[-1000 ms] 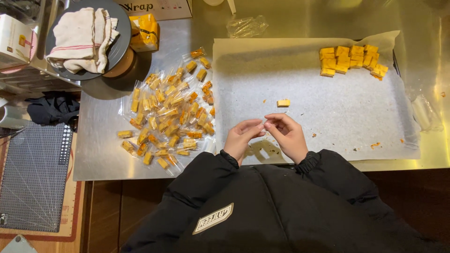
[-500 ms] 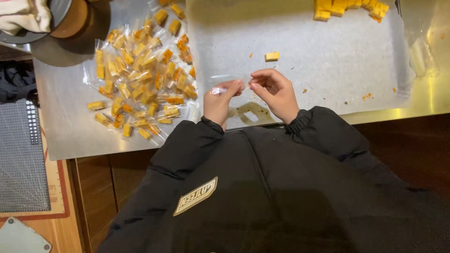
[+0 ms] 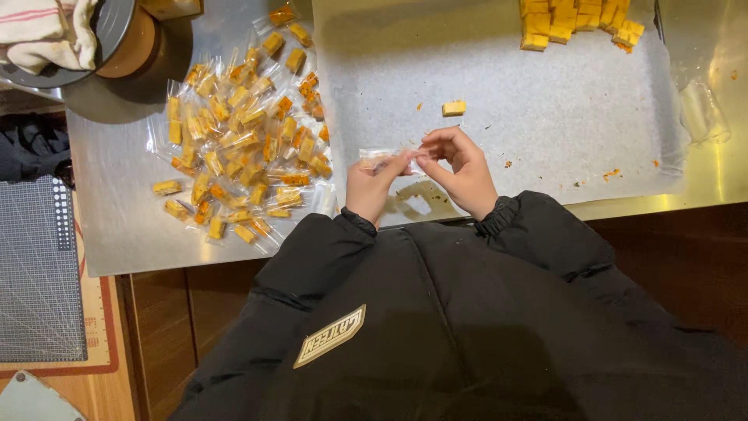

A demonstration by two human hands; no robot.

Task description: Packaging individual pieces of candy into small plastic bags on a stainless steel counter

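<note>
My left hand (image 3: 372, 187) and my right hand (image 3: 461, 168) meet over the near edge of a sheet of white parchment (image 3: 545, 117). Between their fingertips they pinch a small clear plastic wrapper (image 3: 387, 156) stretched sideways; whether a candy piece is inside I cannot tell. One loose yellow-orange cube (image 3: 453, 107) lies on the parchment just beyond my right hand. A stack of unwrapped cubes (image 3: 573, 19) sits at the far edge. To the left of my left hand spreads a pile of several wrapped cubes (image 3: 241, 132).
The steel worktop (image 3: 117, 226) ends in a front edge near my body. A round dark tray with a folded cloth (image 3: 47, 31) stands at the far left. A grey cutting mat (image 3: 39, 273) lies low on the left. A crumpled clear bag (image 3: 701, 109) rests at the right.
The view has shifted, so the table sits higher in frame. My hands stay together at the parchment's near edge, and the wrapper now stretches between both hands' fingertips.
</note>
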